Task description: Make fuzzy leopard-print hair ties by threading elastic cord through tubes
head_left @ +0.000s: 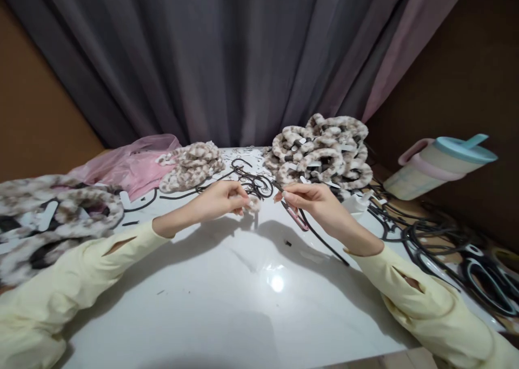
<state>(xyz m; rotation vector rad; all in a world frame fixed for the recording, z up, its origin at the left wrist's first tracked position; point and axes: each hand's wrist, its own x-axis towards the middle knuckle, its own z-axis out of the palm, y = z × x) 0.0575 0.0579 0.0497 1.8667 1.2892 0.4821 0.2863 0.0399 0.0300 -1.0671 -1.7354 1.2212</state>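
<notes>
My left hand point(225, 200) is closed in a pinch over the middle of the table. At its fingertips shows a small tuft of pale fluffy fabric point(254, 204); the rest of it is hidden by the fingers. A short gap to the right, my right hand point(318, 202) pinches a thin black cord point(324, 241), whose tip points toward the left hand while its tail hangs down to the right. Just under the right fingers is a pink tool point(297, 217); whether the hand also grips it I cannot tell. More black cord point(259, 185) lies tangled behind both hands.
Fluffy brown-and-white rings are piled at back right point(324, 152) and left point(89, 209). A fluffy bundle point(194, 166) lies beside a pink plastic bag point(133, 160). On the right stand a lidded tumbler point(433, 169), coiled black cords point(425, 239) and black-handled scissors point(482, 282).
</notes>
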